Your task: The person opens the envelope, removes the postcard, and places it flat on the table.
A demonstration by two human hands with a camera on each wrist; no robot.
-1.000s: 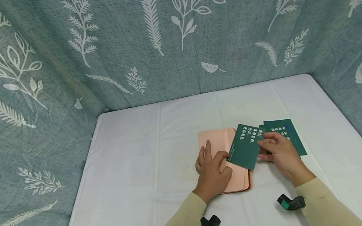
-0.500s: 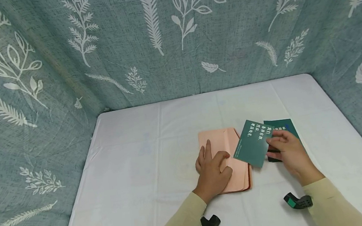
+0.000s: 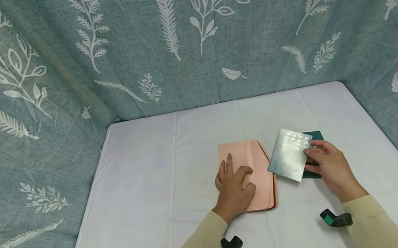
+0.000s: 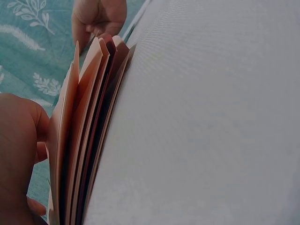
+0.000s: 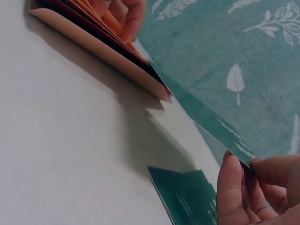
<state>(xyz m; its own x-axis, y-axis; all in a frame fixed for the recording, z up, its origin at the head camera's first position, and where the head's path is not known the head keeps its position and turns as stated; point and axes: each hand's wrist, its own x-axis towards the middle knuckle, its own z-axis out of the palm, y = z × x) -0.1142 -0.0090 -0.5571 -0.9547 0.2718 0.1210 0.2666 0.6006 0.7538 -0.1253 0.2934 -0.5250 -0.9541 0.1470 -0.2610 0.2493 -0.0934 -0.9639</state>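
Observation:
My right hand (image 3: pixel 331 166) pinches a green card (image 3: pixel 290 154) with white lettering between thumb and fingers. The card is tilted above the table, and its face shines silvery in the head view. Below it and partly covered, more green cards (image 5: pixel 187 194) lie on the table. My left hand (image 3: pixel 234 189) rests with spread fingers on a stack of pink envelopes (image 3: pixel 262 190). In the left wrist view, the layers of the envelope stack (image 4: pixel 89 122) fan apart at the edge, with dark red between some of them. The held card's left corner is close to the stack's right edge.
A white cloth covers the table (image 3: pixel 146 179). Behind and beside it hangs a blue-green curtain (image 3: pixel 186 80) with white leaf patterns. Black devices sit at both wrists, the left device (image 3: pixel 232 245) and the right device (image 3: pixel 337 218).
My right hand has moved right with the green card, drawing it off the pink envelopes and over the other green cards. The card has tilted into the glare. My left hand stays put.

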